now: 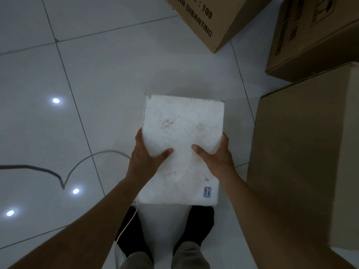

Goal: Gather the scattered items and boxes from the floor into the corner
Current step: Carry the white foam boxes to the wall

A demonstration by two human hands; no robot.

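Observation:
A white foam box [182, 129] with a dirty top and a small blue label near its close right corner is held above the tiled floor, in front of my feet. My left hand [144, 156] grips its left side with the thumb on top. My right hand [215, 156] grips its right side, thumb also on top. A thin white cord [128, 224] hangs from the box's near left corner. Three brown cardboard boxes stand to the right: a large plain one [303, 162], a printed one [314, 39] behind it, and another printed one [209, 16] at the top.
A dark cable [48, 171] snakes over the white tile floor [106, 74] at the left. Ceiling lights reflect as bright spots in the tiles. My feet in dark socks [198, 224] stand below the box.

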